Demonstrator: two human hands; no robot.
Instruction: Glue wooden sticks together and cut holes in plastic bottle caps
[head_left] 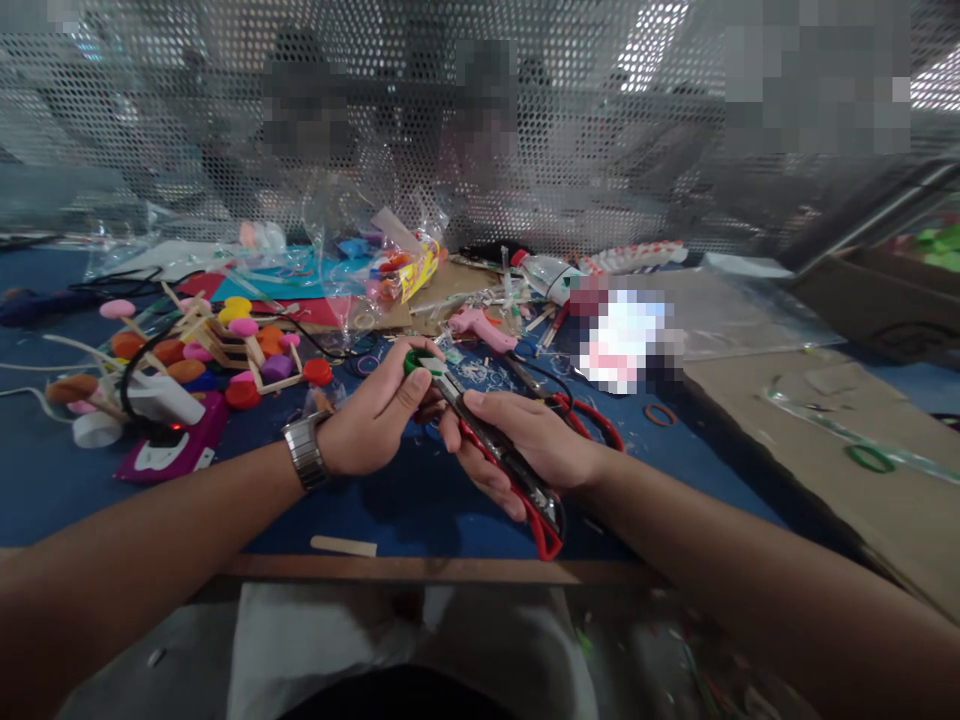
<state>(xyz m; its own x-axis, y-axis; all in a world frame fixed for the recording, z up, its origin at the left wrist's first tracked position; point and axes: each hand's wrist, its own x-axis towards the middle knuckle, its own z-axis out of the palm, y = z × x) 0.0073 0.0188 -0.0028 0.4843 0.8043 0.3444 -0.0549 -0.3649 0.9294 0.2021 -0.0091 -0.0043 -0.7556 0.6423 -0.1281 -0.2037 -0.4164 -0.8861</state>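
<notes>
My right hand (pixel 517 435) is wrapped round a red and black utility knife (pixel 506 455), its thumb along the top. The knife slants up and left, its blade (pixel 433 368) out at the front. Between the thumb and fingers of my left hand (pixel 382 415) is a small green round piece (pixel 411 360), perhaps a plastic cap or ring; fingers hide part of it. The blade tip lies against or just over this piece; I cannot tell which. Both hands are above the blue table (pixel 405 520), near its front edge. A metal watch (pixel 306 450) is on my left wrist.
Left stand a purple power strip (pixel 176 440) with a white plug and a craft-stick model (pixel 277 365) with coloured pieces. Ahead lie a pink glue gun (pixel 484 328), red-handled scissors (pixel 600 425), a bottle (pixel 551 278) and a lit screen (pixel 622 340). Cardboard (pixel 817 440) lies right, a craft stick (pixel 343 546) in front.
</notes>
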